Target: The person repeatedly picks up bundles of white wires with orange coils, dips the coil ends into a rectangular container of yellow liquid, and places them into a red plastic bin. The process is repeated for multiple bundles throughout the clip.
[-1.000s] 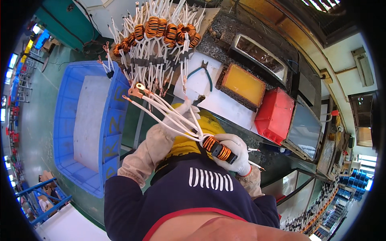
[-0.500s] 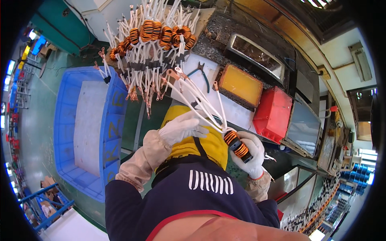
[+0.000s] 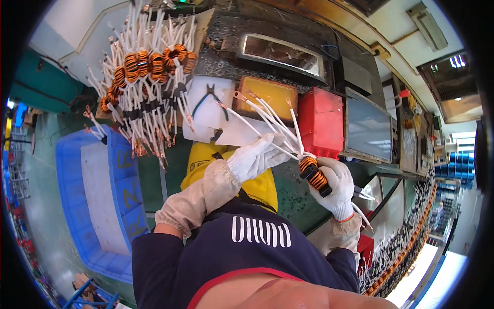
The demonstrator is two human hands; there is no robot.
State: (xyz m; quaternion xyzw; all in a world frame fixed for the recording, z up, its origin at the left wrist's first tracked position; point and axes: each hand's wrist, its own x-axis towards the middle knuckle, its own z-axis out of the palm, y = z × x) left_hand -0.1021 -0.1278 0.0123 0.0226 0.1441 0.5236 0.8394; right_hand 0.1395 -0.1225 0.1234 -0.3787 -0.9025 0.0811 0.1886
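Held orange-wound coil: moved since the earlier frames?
Yes, rightward: the orange-wound coil in the right hand sat left of the red plastic bin earlier; now it's directly below that bin in view.

Blue bin (image 3: 126, 188) at left, teal-handled pliers (image 3: 210, 91) on white sheet (image 3: 206, 119), red box (image 3: 322, 123) farther right

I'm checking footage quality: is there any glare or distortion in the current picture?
Head view: black fisheye border around the scene; the blue bin's edges bow; bright white areas wash out the lower right; the orange-wound coil in the right hand looks reasonably sharp.
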